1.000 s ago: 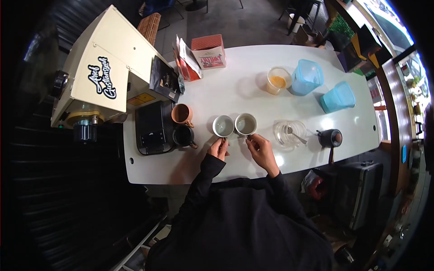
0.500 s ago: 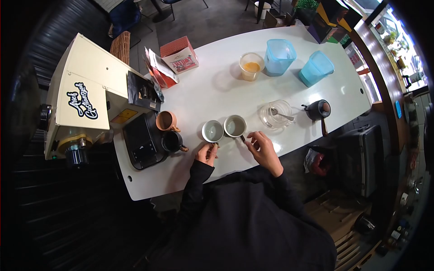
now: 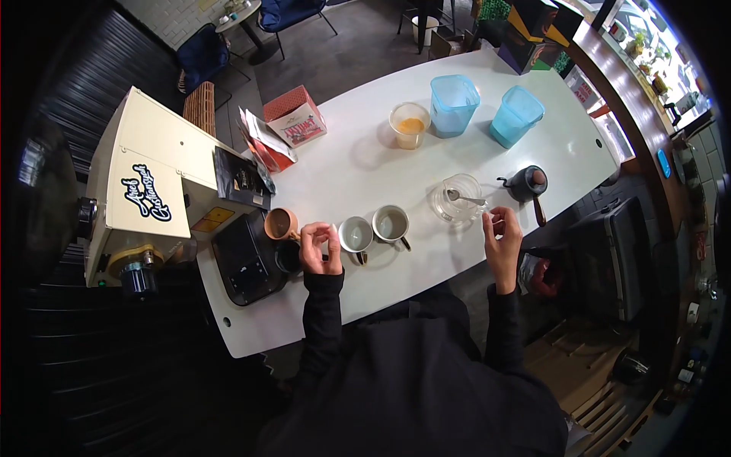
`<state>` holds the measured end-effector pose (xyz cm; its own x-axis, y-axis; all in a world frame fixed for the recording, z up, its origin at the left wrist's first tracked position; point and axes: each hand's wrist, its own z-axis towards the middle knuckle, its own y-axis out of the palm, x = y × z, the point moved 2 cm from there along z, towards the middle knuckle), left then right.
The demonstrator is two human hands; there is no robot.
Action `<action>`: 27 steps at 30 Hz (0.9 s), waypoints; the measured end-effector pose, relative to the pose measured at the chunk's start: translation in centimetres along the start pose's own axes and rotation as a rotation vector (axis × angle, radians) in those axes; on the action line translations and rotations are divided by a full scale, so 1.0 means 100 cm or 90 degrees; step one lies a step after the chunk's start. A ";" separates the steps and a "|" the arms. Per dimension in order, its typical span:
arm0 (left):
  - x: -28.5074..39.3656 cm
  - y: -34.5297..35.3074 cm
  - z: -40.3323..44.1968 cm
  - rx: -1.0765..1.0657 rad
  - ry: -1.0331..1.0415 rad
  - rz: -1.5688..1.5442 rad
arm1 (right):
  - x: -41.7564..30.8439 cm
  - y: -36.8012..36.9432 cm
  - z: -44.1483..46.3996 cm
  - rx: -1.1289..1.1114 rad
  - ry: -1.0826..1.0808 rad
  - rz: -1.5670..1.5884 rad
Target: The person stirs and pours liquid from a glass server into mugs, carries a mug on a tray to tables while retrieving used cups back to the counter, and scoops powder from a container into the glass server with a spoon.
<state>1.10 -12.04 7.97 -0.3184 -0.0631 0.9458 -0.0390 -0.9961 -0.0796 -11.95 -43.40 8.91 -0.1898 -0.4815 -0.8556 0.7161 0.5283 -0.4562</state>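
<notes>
Two pale cups, the left one (image 3: 355, 234) and the right one (image 3: 391, 223), stand side by side on the white table (image 3: 343, 171), handles toward me. My left hand (image 3: 320, 248) is raised with curled fingers apart, between the left pale cup and an orange-brown cup (image 3: 280, 222); nothing shows in it. It partly hides a black cup (image 3: 288, 257). My right hand (image 3: 502, 238) is near the right edge of a clear glass dish (image 3: 449, 209) with a spoon (image 3: 470, 201) in it. Its fingers are loosely bent and apart, apparently empty.
A cream machine (image 3: 148, 167) and a black scale-like device (image 3: 245, 263) are at the left. Behind are a red-and-white box (image 3: 298, 122), a plastic cup with orange contents (image 3: 410, 129) and two blue containers (image 3: 454, 110) (image 3: 516, 118). A dark small kettle (image 3: 527, 184) stands at the right.
Both hands have let go of the pale cups' handles. My left hand has moved left toward the orange-brown cup, my right hand right toward the glass dish. The camera view has shifted.
</notes>
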 end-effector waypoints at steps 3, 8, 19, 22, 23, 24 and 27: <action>0.027 0.020 0.019 -0.063 0.011 -0.033 | -0.001 0.005 0.008 -0.024 -0.010 -0.013; 0.038 0.055 0.047 -0.184 0.007 -0.122 | 0.004 0.012 0.020 -0.066 -0.008 -0.084; -0.018 0.126 0.175 -0.283 0.028 0.034 | 0.023 0.010 0.044 -0.109 -0.014 -0.060; -0.049 0.151 0.199 -0.292 0.061 0.123 | 0.023 0.004 0.055 -0.109 -0.050 -0.052; -0.059 0.159 0.205 -0.320 0.093 0.156 | 0.022 0.000 0.060 -0.100 -0.077 -0.027; -0.058 0.169 0.211 -0.350 0.126 0.190 | 0.020 -0.005 0.066 -0.089 -0.104 -0.002; -0.061 0.189 0.214 -0.418 0.134 0.253 | 0.015 -0.030 0.088 -0.088 -0.077 0.026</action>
<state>22.59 -31.85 7.44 -0.5954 -0.3281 0.7333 -0.4143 -0.6567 -0.6302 -8.46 -51.80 11.14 -0.0752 -0.5341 -0.8421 0.6210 0.6356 -0.4586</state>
